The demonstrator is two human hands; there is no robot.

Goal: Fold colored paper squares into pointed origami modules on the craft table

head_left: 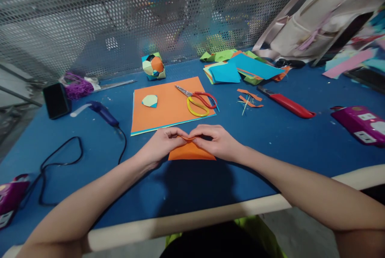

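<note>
A small piece of orange paper lies near the front of the blue table. Its far edge curls upward where both hands pinch it. On that edge's left part, my left hand grips with thumb and forefinger. Close beside it, my right hand pinches the same edge from the right. Just beyond the hands is a stack of larger orange, blue and pale sheets. Scissors with red and yellow handles rest on the stack, along with a small pale green and blue folded piece.
A blue glue gun with a black cord lies left, near a phone and purple yarn. A paper ball stands at the back. Coloured paper, orange scraps, a red-handled cutter and a purple packet lie right.
</note>
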